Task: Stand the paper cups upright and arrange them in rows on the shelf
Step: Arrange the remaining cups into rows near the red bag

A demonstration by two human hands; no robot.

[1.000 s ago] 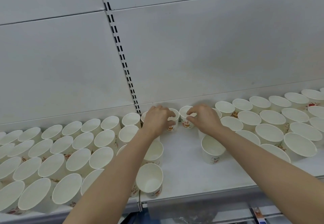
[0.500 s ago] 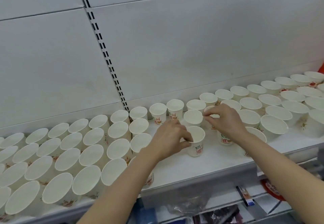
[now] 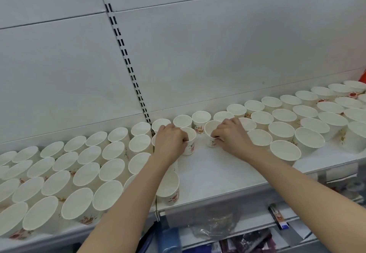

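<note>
A white shelf carries upright paper cups packed in rows on both sides, with a bare patch in the middle. There the left hand grips one red-printed cup by its side, and the right hand pinches a second cup just beside it.

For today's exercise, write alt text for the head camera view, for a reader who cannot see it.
Two bare hands each hold an upright paper cup in the bare middle of a white shelf: the left hand grips the left cup, the right hand pinches the right cup. Rows of upright cups fill the shelf on both sides.
</note>
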